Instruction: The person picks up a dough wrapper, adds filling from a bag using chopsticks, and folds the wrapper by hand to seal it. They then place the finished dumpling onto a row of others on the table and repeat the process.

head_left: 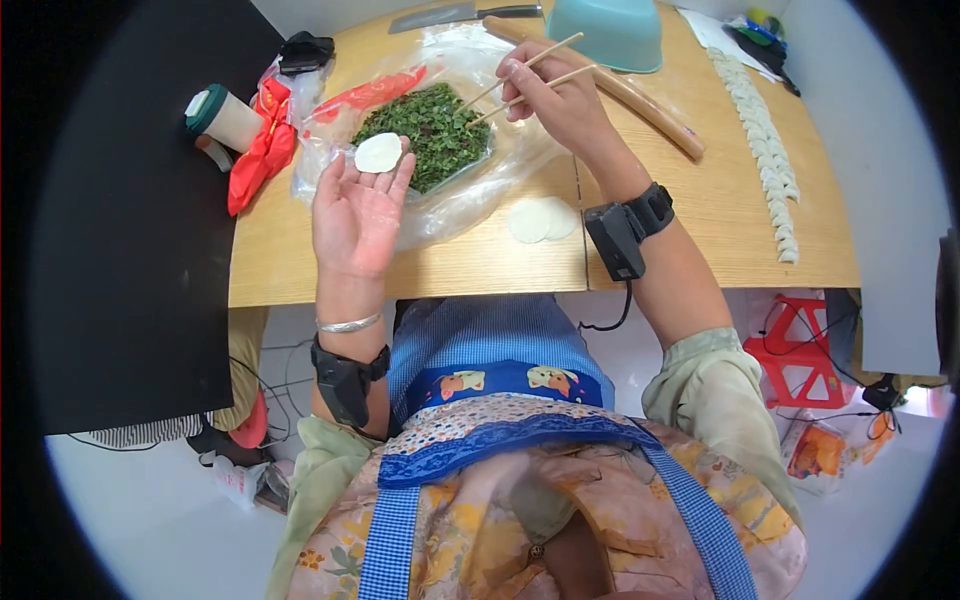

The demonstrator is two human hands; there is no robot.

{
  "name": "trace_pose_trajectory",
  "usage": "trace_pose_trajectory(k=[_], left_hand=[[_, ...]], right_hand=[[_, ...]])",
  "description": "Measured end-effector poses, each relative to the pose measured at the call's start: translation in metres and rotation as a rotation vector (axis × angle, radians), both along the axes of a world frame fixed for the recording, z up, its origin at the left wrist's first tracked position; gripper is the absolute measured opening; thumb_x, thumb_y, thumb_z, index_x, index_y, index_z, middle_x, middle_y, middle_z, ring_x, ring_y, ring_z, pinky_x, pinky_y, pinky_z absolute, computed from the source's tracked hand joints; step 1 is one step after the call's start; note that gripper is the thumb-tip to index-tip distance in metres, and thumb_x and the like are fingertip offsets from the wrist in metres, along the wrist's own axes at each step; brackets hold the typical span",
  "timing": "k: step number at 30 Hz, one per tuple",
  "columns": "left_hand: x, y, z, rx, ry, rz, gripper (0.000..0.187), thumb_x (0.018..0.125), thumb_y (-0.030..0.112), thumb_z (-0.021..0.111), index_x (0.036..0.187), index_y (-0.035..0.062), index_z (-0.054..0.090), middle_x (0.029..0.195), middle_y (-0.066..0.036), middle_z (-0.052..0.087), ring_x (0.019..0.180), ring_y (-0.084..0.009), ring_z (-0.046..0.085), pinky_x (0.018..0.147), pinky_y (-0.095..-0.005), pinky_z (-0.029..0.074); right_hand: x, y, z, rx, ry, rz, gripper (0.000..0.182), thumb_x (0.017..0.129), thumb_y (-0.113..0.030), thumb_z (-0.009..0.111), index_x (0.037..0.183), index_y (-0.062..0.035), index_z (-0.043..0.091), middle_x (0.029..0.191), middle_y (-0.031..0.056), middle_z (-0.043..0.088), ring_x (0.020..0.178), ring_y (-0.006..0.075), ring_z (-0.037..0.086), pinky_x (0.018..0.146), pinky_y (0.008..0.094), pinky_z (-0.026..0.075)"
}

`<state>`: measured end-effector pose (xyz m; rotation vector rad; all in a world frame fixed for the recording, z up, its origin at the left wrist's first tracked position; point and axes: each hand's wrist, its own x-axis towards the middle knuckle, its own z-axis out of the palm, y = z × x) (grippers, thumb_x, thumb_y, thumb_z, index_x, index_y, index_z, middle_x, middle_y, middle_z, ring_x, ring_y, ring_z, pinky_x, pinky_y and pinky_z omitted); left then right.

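My left hand [358,220] is palm up, with a round white dumpling wrapper [379,153] resting on its fingers. Between the fingers of my right hand [553,95] is a pair of chopsticks [540,57], slightly spread. Their tips reach the chopped green filling [432,125], which lies in a clear plastic bag [455,215] spread over the table. Whether the tips grip any filling is too small to tell. Below the bag, a few more wrappers [541,219] lie overlapping near the table's front edge.
A rolling pin [640,98] lies diagonally behind my right hand, beside a teal basin [606,35]. Rows of folded dumplings [765,150] line the right side. A cleaver [432,18] lies at the back. A white cup [222,118] and red packaging [262,145] are at left.
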<state>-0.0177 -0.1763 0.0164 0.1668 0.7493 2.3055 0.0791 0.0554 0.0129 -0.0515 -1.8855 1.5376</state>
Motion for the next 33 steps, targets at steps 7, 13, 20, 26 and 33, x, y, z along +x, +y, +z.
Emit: trace_pose_trajectory(k=[7, 13, 20, 26, 33], left_hand=[[0.003, -0.001, 0.0, 0.003, -0.012, -0.012, 0.044, 0.099, 0.023, 0.041, 0.125, -0.0114, 0.039, 0.131, -0.026, 0.047, 0.125, -0.0388, 0.047, 0.109, -0.049, 0.038], [0.006, 0.0, -0.004, -0.021, -0.017, -0.003, 0.042, 0.099, 0.022, 0.041, 0.123, -0.0114, 0.042, 0.129, -0.025, 0.049, 0.123, -0.0378, 0.048, 0.108, -0.0482, 0.039], [0.009, 0.0, -0.004, -0.043, -0.016, 0.004, 0.04, 0.099, 0.023, 0.04, 0.12, -0.0109, 0.045, 0.126, -0.025, 0.051, 0.122, -0.0363, 0.05, 0.107, -0.0478, 0.04], [0.011, 0.0, -0.005, -0.048, -0.019, -0.003, 0.04, 0.099, 0.023, 0.039, 0.12, -0.0111, 0.045, 0.126, -0.025, 0.051, 0.122, -0.0362, 0.05, 0.107, -0.0471, 0.041], [0.011, 0.0, -0.007, -0.037, -0.038, -0.019, 0.04, 0.099, 0.023, 0.04, 0.12, -0.0108, 0.045, 0.126, -0.025, 0.051, 0.123, -0.0362, 0.049, 0.108, -0.0469, 0.04]], right_hand=[[-0.002, -0.005, -0.003, 0.001, -0.088, 0.031, 0.024, 0.099, -0.022, 0.05, 0.093, -0.0002, 0.059, 0.078, 0.0056, 0.062, 0.069, 0.0106, 0.064, 0.061, 0.0229, 0.056], [-0.01, -0.015, -0.008, -0.188, 0.116, 0.065, 0.021, 0.1, -0.018, 0.047, 0.096, 0.0013, 0.056, 0.08, 0.0087, 0.063, 0.066, 0.0148, 0.067, 0.059, 0.024, 0.055], [-0.008, -0.022, -0.006, -0.204, -0.04, 0.142, 0.019, 0.098, -0.017, 0.05, 0.098, 0.0006, 0.056, 0.083, 0.0093, 0.062, 0.068, 0.0156, 0.068, 0.06, 0.0239, 0.054], [-0.012, -0.023, -0.012, -0.138, -0.052, 0.148, 0.019, 0.098, -0.018, 0.049, 0.1, 0.0003, 0.056, 0.085, 0.0091, 0.063, 0.071, 0.0151, 0.068, 0.062, 0.0235, 0.054], [-0.014, -0.022, -0.013, -0.127, 0.023, 0.104, 0.018, 0.097, -0.014, 0.049, 0.097, 0.0024, 0.056, 0.082, 0.0094, 0.063, 0.071, 0.0144, 0.067, 0.062, 0.0238, 0.054]])
